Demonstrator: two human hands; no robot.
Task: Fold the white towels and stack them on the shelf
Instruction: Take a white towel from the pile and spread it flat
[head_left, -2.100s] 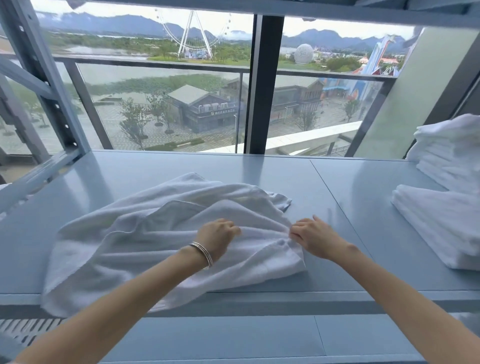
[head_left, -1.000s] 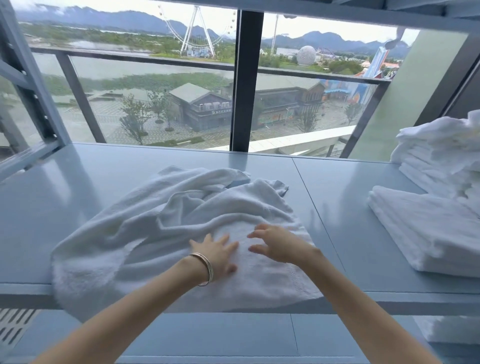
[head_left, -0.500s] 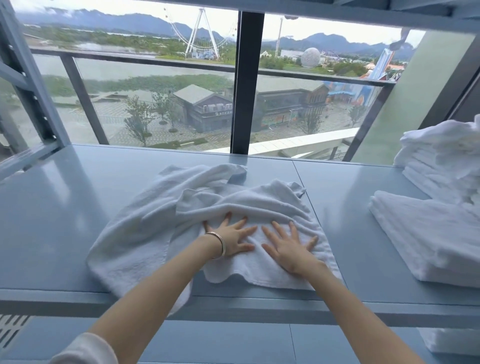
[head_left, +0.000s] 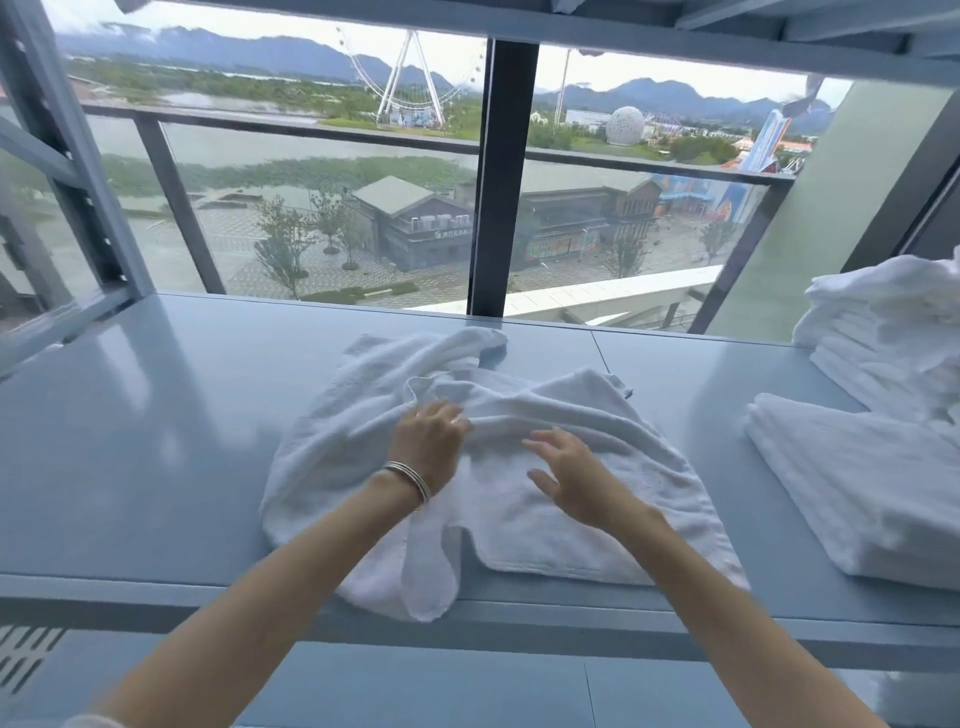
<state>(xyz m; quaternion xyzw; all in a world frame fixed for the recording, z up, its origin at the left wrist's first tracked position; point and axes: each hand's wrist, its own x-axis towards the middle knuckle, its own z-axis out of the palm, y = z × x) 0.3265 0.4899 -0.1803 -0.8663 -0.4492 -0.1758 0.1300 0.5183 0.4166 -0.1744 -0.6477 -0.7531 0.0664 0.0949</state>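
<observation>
One loose white towel (head_left: 545, 499) lay rumpled on the blue-grey shelf (head_left: 156, 441), its near edge drooping over the shelf's front lip; two hands worked on it. The left hand (head_left: 428, 447), with thin bangles (head_left: 410, 480) at the wrist, rested on a raised fold left of the towel's middle, fingers bent over the ridge; whether they pinched the cloth or only pressed it could not be told. The right hand (head_left: 571, 478) sat just right of the left one, fingers spread and nearly straight, holding nothing, hovering at or barely touching the towel; contact was hard to judge. Right of the towel and apart from it stood two heaps of white towels: a flat folded pile (head_left: 857, 483) nearer the front, and a taller stack (head_left: 883, 332) behind it; both were cut off by the frame's right edge, so their layers could not be counted. Beyond the towel, a window (head_left: 337, 208) with one dark upright post (head_left: 493, 182) showed one Ferris wheel (head_left: 410, 78).
</observation>
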